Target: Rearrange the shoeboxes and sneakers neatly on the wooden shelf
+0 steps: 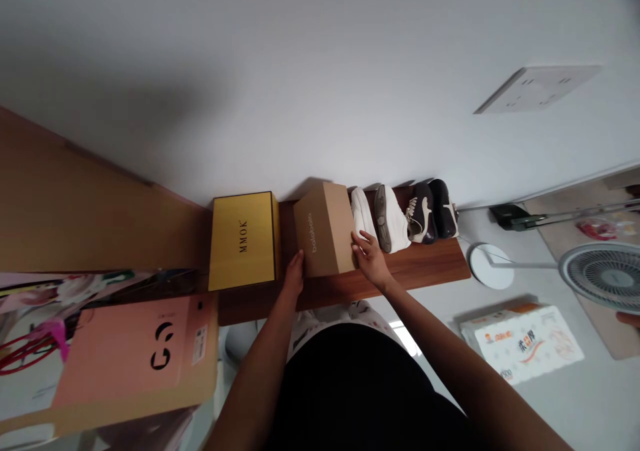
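Partly hidden, cardboard box clasped by left hand, right hand

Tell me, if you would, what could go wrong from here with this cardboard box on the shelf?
The right hand rests against the end of the tan cardboard box, its fingers close to the white sneaker, so a shove might knock that shoe along the wooden shelf. The left hand sits in the narrow gap beside the gold MMOK box and could bump it. The cardboard box also stands near the shelf's front edge, so it might tip if pulled forward.
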Action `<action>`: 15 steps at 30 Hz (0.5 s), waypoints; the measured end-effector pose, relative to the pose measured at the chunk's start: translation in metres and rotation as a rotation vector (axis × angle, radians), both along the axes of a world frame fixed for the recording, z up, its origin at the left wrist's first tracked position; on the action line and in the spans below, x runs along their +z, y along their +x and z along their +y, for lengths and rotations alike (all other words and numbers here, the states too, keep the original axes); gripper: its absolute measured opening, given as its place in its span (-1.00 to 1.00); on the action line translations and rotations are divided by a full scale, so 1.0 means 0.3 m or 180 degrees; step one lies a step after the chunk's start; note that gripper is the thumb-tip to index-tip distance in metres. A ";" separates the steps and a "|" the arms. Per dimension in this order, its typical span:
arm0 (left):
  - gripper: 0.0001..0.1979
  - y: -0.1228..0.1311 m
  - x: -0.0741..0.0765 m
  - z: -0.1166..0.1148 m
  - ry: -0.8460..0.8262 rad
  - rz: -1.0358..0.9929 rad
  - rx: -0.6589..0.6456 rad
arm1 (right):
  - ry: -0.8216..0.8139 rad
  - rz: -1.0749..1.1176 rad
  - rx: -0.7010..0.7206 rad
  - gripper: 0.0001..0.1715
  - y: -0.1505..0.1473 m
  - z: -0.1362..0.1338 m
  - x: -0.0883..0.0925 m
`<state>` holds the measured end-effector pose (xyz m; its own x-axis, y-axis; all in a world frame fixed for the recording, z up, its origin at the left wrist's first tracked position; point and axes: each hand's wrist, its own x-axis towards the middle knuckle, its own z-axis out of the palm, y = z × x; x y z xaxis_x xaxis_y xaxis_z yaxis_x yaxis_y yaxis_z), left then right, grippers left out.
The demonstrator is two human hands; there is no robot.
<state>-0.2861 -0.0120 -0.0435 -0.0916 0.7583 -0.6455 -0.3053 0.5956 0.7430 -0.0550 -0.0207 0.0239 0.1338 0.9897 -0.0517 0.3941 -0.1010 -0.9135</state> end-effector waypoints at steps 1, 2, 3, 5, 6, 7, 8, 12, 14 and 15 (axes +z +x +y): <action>-0.40 -0.001 0.004 -0.008 -0.0020 -0.0095 0.0094 | -0.0016 -0.0029 -0.0017 -0.29 0.000 0.001 0.003; -0.40 -0.003 0.010 -0.017 -0.0018 -0.0138 0.0167 | -0.0055 -0.0034 -0.0028 -0.28 0.001 0.002 0.008; -0.40 -0.006 0.016 -0.024 -0.0005 -0.0131 0.0223 | -0.0110 -0.0017 -0.0027 -0.27 0.003 0.004 0.013; -0.39 -0.014 0.029 -0.038 0.0061 -0.0004 0.0310 | -0.0237 0.0057 0.0020 -0.26 0.007 0.009 0.024; -0.38 -0.018 0.037 -0.042 0.0122 0.0083 0.0348 | -0.0291 0.0100 0.0046 -0.25 0.009 0.013 0.029; -0.38 -0.023 0.045 -0.045 0.0192 0.0178 0.0381 | -0.0339 0.0148 0.0074 -0.24 0.009 0.017 0.033; -0.39 -0.029 0.054 -0.047 0.0262 0.0290 0.0415 | -0.0391 0.0208 0.0087 -0.21 0.009 0.021 0.036; -0.45 -0.058 0.099 -0.033 0.0488 0.0843 0.0417 | -0.0734 0.0487 0.0134 -0.09 0.001 0.033 0.025; -0.47 -0.074 0.122 -0.017 0.0570 0.1142 0.0344 | -0.0933 0.0600 0.0224 -0.07 -0.003 0.034 0.008; -0.48 -0.080 0.132 -0.009 0.0600 0.1282 0.0282 | -0.1026 0.0643 0.0268 -0.05 -0.005 0.035 -0.002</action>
